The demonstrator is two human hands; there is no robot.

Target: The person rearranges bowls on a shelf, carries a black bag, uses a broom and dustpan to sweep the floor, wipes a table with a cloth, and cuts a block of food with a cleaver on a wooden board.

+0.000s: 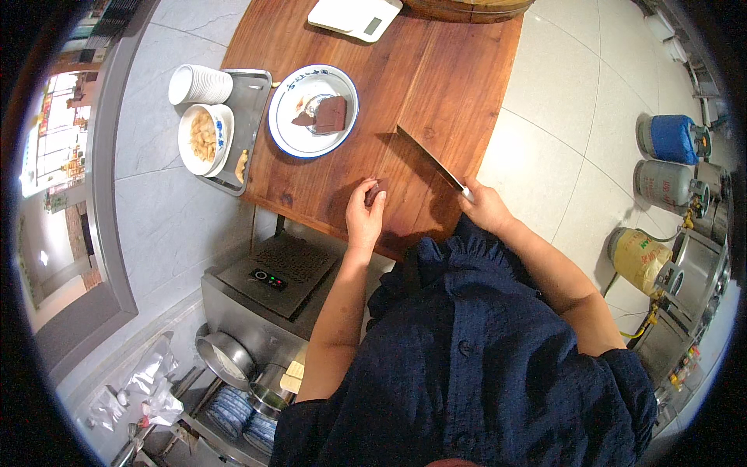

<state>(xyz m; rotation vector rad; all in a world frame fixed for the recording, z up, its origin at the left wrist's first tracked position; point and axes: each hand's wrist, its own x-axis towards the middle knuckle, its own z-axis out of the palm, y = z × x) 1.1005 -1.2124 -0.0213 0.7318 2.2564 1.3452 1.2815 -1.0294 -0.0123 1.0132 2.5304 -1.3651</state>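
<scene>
My left hand holds a small dark reddish-brown block above the near part of the wooden table. My right hand grips the light handle of a kitchen knife, whose blade points forward and left over the tabletop. Beyond my left hand stands a white bowl with a blue rim. In it lie a larger block of the same reddish-brown food and a smaller piece. The knife touches neither the bowl nor the piece in my left hand.
Left of the bowl, a metal tray carries stacked white cups, a bowl of pale food pieces and a piece of ginger root. A white kitchen scale and a wooden vessel stand at the far end. Gas cylinders stand right.
</scene>
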